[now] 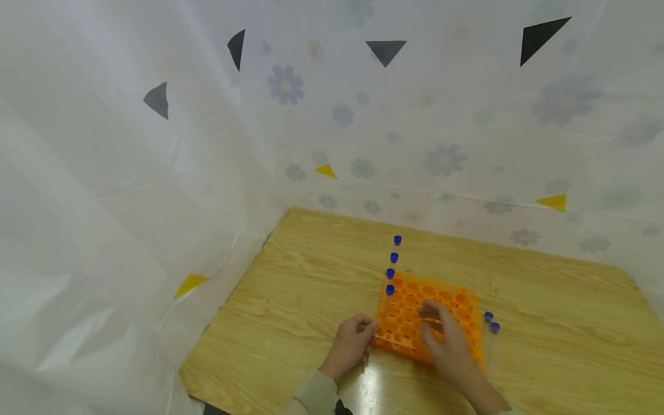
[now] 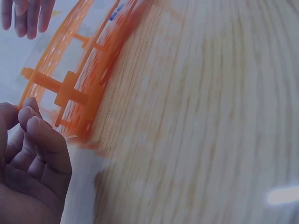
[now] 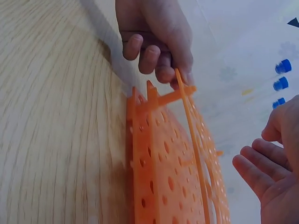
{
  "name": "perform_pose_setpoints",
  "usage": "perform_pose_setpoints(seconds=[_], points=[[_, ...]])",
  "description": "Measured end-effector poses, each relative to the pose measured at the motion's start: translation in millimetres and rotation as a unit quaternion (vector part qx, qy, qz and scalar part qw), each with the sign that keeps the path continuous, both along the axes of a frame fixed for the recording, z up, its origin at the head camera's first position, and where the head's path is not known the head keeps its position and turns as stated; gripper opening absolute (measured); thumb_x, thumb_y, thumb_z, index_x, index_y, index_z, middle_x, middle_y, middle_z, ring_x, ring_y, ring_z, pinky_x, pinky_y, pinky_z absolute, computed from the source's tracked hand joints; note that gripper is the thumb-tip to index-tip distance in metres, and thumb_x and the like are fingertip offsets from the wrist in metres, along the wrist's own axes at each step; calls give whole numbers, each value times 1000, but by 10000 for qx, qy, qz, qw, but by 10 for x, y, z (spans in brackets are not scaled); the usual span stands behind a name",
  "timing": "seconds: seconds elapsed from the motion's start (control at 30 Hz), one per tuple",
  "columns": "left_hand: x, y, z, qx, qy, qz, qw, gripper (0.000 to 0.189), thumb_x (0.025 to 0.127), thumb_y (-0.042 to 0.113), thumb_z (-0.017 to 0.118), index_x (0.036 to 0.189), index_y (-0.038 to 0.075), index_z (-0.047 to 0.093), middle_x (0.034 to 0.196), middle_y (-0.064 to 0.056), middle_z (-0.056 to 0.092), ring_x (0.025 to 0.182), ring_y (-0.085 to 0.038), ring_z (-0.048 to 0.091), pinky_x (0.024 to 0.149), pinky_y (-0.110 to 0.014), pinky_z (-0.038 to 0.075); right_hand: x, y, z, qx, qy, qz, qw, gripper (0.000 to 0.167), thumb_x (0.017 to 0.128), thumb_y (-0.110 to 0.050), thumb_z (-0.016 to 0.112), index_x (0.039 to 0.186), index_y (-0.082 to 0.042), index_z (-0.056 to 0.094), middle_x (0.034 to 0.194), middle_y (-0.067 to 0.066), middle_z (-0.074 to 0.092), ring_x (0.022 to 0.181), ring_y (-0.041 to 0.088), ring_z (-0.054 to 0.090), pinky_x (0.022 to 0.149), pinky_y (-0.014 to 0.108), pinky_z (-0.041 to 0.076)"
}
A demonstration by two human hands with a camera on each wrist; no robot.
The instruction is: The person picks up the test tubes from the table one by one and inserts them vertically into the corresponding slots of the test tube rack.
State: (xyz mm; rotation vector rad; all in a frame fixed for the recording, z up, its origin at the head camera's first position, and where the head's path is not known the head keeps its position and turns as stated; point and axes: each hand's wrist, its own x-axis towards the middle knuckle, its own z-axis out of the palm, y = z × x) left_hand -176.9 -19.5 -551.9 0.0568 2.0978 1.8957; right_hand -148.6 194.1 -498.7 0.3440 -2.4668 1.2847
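An orange test tube rack point(image 1: 430, 353), with tiers full of round holes, stands on the wooden table. My left hand point(image 1: 353, 343) pinches its near left corner between thumb and fingers; the left wrist view shows the fingertips point(image 2: 35, 122) at the top tier's edge. Over the middle of the rack hovers my right hand point(image 1: 448, 346), thumb and fingers apart, and nothing shows between them. Blue-capped clear tubes rise in a row along the rack's left side, the nearest cap point(image 1: 390, 290) close to the holes. In the right wrist view, several blue caps point(image 3: 282, 66) appear beyond the right hand point(image 3: 275, 163).
Two more blue-capped tubes point(image 1: 495, 327) lie on the table just right of the rack. The wooden table point(image 1: 295, 271) reaches out on both sides. White sheeting point(image 1: 332, 127) with flower prints and black and yellow triangles closes off the back and left.
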Motion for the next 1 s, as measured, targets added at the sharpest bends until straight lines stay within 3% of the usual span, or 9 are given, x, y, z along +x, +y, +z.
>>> perform_pose_setpoints(seconds=[0.23, 0.4, 0.77, 0.9, 1.0], points=[[16, 2, -12, 28, -87, 16, 10000, 24, 99, 35, 61, 96, 12, 66, 68, -2, 61, 42, -10, 47, 37, -23, 44, 68, 311, 51, 248, 142, -366, 9989, 35, 89, 12, 60, 123, 1, 55, 110, 13, 66, 102, 1, 58, 83, 8, 51], [18, -10, -14, -83, -86, 45, 9999, 28, 98, 39, 60, 99, 12, 66, 73, -3, 66, 43, -8, 47, 39, -21, 44, 97, 604, 63, 344, 275, -841, 9955, 31, 91, 10, 59, 121, 4, 55, 107, 16, 66, 99, -14, 51, 80, 0, 45], [69, -59, 8, 137, -166, -50, 9998, 23, 98, 32, 63, 101, 10, 66, 80, -7, 68, 47, -10, 49, 41, -23, 47, 186, 1190, -80, 766, -644, -1662, 9810, 26, 94, 0, 56, 119, 7, 57, 110, 24, 64, 88, -28, 34, 65, 0, 42], [83, -73, 4, 192, -199, -128, 9995, 23, 98, 31, 63, 102, 9, 66, 82, -10, 68, 47, -10, 49, 40, -24, 47, 187, 1306, -161, 978, -1034, -1778, 9737, 26, 92, -1, 56, 116, 9, 58, 105, 25, 65, 82, -19, 44, 60, 9, 45], [91, -79, 4, 153, -204, -165, 9995, 24, 98, 32, 62, 102, 9, 66, 82, -10, 67, 46, -10, 49, 40, -24, 47, 167, 1344, -206, 1102, -1421, -1835, 9664, 28, 91, -3, 55, 115, 11, 58, 102, 25, 65, 79, 6, 61, 59, 14, 45]])
